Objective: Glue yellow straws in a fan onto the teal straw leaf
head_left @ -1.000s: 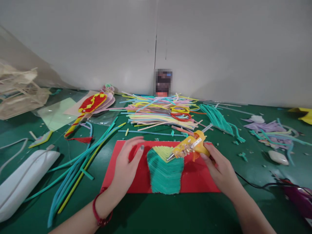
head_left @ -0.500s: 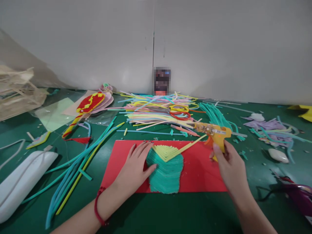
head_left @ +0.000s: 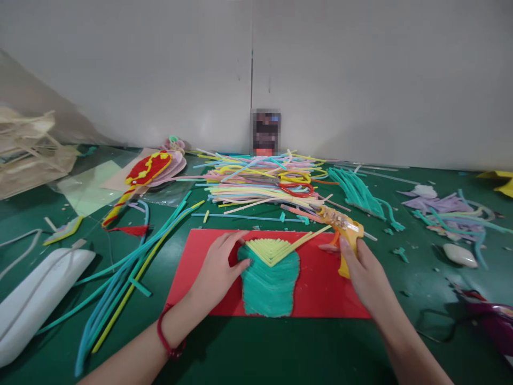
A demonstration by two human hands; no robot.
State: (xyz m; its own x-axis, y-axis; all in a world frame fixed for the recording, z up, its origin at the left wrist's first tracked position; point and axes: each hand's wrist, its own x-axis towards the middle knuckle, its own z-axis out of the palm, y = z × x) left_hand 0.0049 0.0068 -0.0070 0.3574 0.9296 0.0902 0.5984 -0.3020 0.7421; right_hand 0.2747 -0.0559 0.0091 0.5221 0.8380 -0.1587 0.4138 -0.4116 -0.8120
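A red sheet of card [head_left: 320, 289] lies in front of me with a teal shape [head_left: 270, 294] made of strips side by side on it. Pale yellow strips in a V pattern [head_left: 269, 251] cover its top, and one long yellow strip [head_left: 308, 238] sticks out to the right. My left hand [head_left: 218, 270] is open at the shape's upper left, thumb apart from the curved fingers and its tip by the teal edge. In my right hand [head_left: 366, 270] is a yellow hot glue gun [head_left: 349, 235], fingers closed round its handle. Its nozzle points left and away, near the long strip's end.
Behind the card lies a pile of coloured strips [head_left: 248, 195] with scissors [head_left: 296, 188] on top. A teal bundle [head_left: 355, 192] lies to its right. Left are loose strips [head_left: 120, 283], a red-and-yellow fan-shaped craft piece [head_left: 149, 170] and a white long object [head_left: 44, 299]. A wall stands behind.
My right hand has brought the glue gun left and nearer to me. My left hand has shifted slightly left, its fingers more curved.
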